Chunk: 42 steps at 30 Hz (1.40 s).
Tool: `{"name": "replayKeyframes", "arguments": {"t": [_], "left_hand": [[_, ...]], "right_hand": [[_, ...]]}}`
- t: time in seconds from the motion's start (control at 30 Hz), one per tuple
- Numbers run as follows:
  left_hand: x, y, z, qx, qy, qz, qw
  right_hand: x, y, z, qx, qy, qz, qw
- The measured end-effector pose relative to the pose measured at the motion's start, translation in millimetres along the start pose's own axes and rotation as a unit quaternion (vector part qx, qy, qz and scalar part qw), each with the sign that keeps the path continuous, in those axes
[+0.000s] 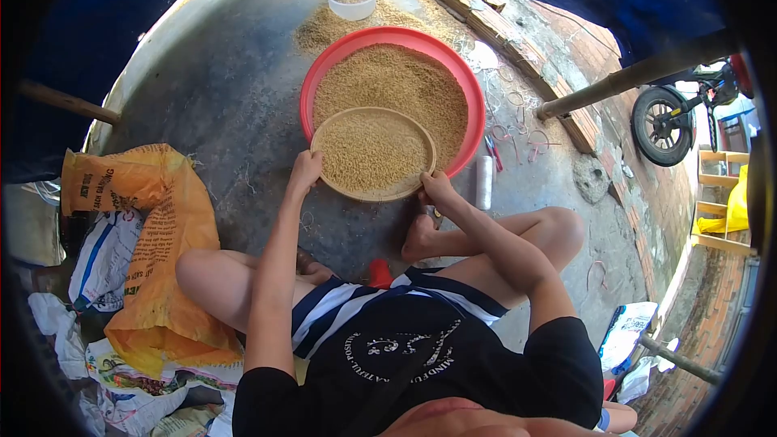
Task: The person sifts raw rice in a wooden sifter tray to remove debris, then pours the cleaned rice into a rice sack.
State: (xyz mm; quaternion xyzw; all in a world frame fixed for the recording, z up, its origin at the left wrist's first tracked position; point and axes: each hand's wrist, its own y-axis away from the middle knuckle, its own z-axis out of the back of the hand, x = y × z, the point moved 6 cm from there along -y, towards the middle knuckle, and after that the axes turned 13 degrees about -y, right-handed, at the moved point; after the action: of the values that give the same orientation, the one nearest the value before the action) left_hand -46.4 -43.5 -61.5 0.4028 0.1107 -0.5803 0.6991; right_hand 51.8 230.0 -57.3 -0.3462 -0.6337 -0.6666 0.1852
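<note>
A round, shallow sieve [372, 154] with a light rim holds a layer of yellow-brown grain. My left hand [306, 171] is closed on its left rim, and my right hand [437, 186] grips the rim at the lower right. The sieve overlaps the near part of a large red basin [477, 105] filled with similar grain. Behind the basin, a translucent white tub [353, 11] with some darker material inside stands beside loose grain [320, 31] on the floor.
An orange sack [182, 226] and other bags lie at the left. Right of the basin are red-handled pliers [494, 152], a clear roll [484, 182] and loose ties. A brick row [469, 12], a wooden pole [631, 77] and a wheel [662, 125] stand farther right.
</note>
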Motion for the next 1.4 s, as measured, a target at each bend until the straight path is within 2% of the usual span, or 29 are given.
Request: {"name": "replayKeyframes", "arguments": {"t": [0.03,0.07,0.1,0.13,0.17,0.2,0.23,0.3,0.37,0.4,0.43,0.47,0.5,0.57,0.7,0.77,0.9,0.97,1.0,1.07,1.1,1.17,1.2,1.27,1.3,1.37,1.4], "left_hand": [[5,-1,-3,0.019,0.019,0.002,1.0],[12,-3,-3,0.019,0.02,0.004,1.0],[21,-7,-2,0.024,0.092,0.004,0.995],[31,-11,-2,0.028,0.166,0.004,0.986],[44,-18,-7,0.016,0.251,0.028,0.968],[42,-15,-2,0.01,0.255,0.032,0.966],[38,-13,3,0.024,0.265,0.017,0.964],[25,-8,13,0.037,0.271,0.002,0.962],[10,-4,27,-0.069,0.125,-0.015,0.99],[8,-4,25,-0.07,0.127,-0.016,0.989],[-8,2,39,-0.186,0.058,-0.131,0.972],[-23,14,47,-0.296,-0.013,-0.24,0.925],[-35,24,49,-0.297,-0.011,-0.239,0.924],[-58,52,64,-0.318,0.085,-0.218,0.919],[-39,36,49,-0.264,0.073,-0.174,0.946],[-20,24,32,-0.203,0.069,-0.116,0.97],[7,10,28,-0.182,0.077,-0.071,0.978],[13,13,30,-0.134,0.211,-0.048,0.967],[15,14,33,-0.136,0.214,-0.045,0.966],[20,12,33,-0.055,0.33,-0.037,0.942],[20,14,35,-0.058,0.329,-0.036,0.942],[19,16,43,-0.112,0.227,-0.009,0.967],[21,16,43,-0.116,0.229,-0.009,0.967],[9,23,57,-0.264,0.06,-0.116,0.956],[2,27,58,-0.265,0.062,-0.114,0.955],[-19,51,73,-0.347,0.126,-0.195,0.909],[-11,46,70,-0.35,0.126,-0.19,0.909]], "right_hand": [[-1,0,-1,0.0,0.0,-0.001,1.0],[6,0,-4,0.004,0.035,0.074,0.997],[14,1,-9,0.009,0.071,0.149,0.986],[25,16,-19,0.014,0.076,0.148,0.986],[51,46,-35,0.044,0.054,0.201,0.977],[68,64,-46,0.077,0.031,0.253,0.964],[71,61,-49,0.106,0.003,0.25,0.962],[64,32,-37,0.095,0.012,0.215,0.972],[42,-10,-17,0.066,0.045,0.137,0.987],[42,-9,-16,0.066,0.046,0.139,0.987],[44,-6,-15,0.05,0.06,0.171,0.982],[47,-3,-14,0.035,0.074,0.203,0.976],[50,1,-14,0.036,0.076,0.205,0.975],[74,21,-12,-0.006,0.058,0.362,0.931],[69,-9,-4,-0.02,0.097,0.387,0.917],[55,-21,-4,-0.048,0.161,0.272,0.948],[58,-4,-14,-0.029,0.175,0.274,0.945],[82,34,-30,-0.011,0.177,0.413,0.893],[93,52,-36,-0.008,0.181,0.412,0.893],[109,78,-57,0.088,0.097,0.388,0.912],[106,71,-56,0.091,0.096,0.389,0.912],[91,35,-44,0.067,0.131,0.318,0.937],[88,32,-43,0.07,0.133,0.319,0.936],[80,27,-38,0.055,0.134,0.315,0.938],[78,26,-39,0.056,0.136,0.315,0.938],[82,32,-38,0.034,0.083,0.401,0.912],[79,26,-38,0.039,0.086,0.399,0.912]]}}
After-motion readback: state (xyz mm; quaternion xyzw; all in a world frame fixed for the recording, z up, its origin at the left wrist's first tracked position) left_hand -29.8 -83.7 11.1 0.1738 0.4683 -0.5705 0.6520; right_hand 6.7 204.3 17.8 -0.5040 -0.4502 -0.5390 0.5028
